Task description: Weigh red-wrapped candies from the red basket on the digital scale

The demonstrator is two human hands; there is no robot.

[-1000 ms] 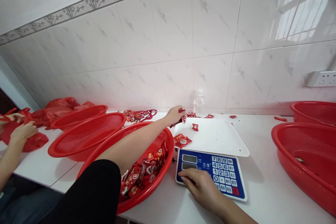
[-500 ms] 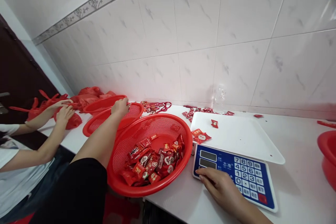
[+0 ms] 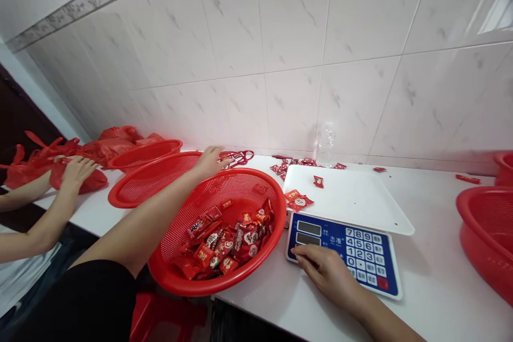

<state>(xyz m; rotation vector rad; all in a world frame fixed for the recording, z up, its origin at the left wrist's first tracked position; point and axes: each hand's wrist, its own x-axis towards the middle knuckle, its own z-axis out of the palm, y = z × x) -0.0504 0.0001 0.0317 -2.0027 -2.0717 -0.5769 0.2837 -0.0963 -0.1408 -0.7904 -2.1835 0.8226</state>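
My left hand (image 3: 211, 162) reaches over the back rim of a red perforated basket (image 3: 280, 208), fingers stretched out and holding nothing I can see. In that basket lie several red-wrapped snack packets (image 3: 224, 243). Just beyond my left fingertips are red straps (image 3: 242, 157) and small packets by the wall. My right hand (image 3: 331, 272) rests at the near left corner of a blue and white digital scale (image 3: 371, 264), its fingers loosely bent and covering part of the panel. Nothing shows in it. Two red packets (image 3: 298, 201) and one small packet (image 3: 318, 181) lie at the scale's white tray (image 3: 344, 192).
A co-worker's hands (image 3: 78, 173) hold a red plastic bag (image 3: 90, 181) at the left. Red baskets (image 3: 132, 187) stand between us, with filled red bags (image 3: 106, 147) behind. A clear bottle (image 3: 326, 147) stands against the tiled wall. Another red basket (image 3: 487, 235) is at the right.
My left hand has moved right, from above the rear basket's rim toward the straps by the wall. My right hand stays on the scale. The view has shifted slightly to the right.
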